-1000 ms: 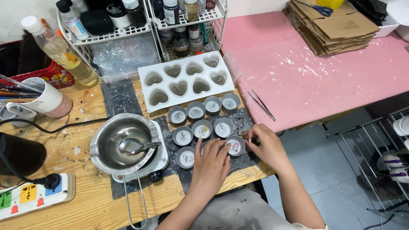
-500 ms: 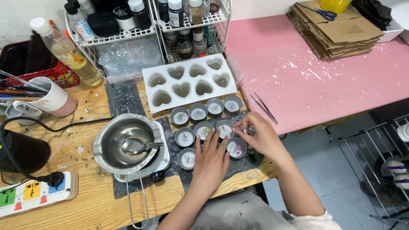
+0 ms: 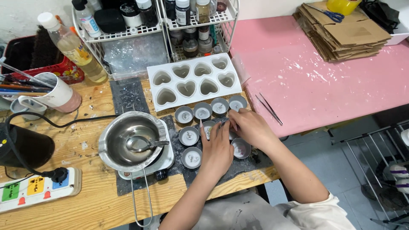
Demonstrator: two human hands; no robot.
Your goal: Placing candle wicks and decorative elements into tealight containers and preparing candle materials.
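**Two hands close together, fingers pointing away from the body**

Both bare forearms reach up from the lower edge of the view and converge. The left hand (image 3: 217, 149) lies palm down, back of the hand toward the camera, fingers stretched forward and close together. The right hand (image 3: 251, 127) sits just beside it and a little farther out, its fingers curled and angled toward the left, fingertips bunched together. The right forearm runs back to a pale sleeve at the elbow.
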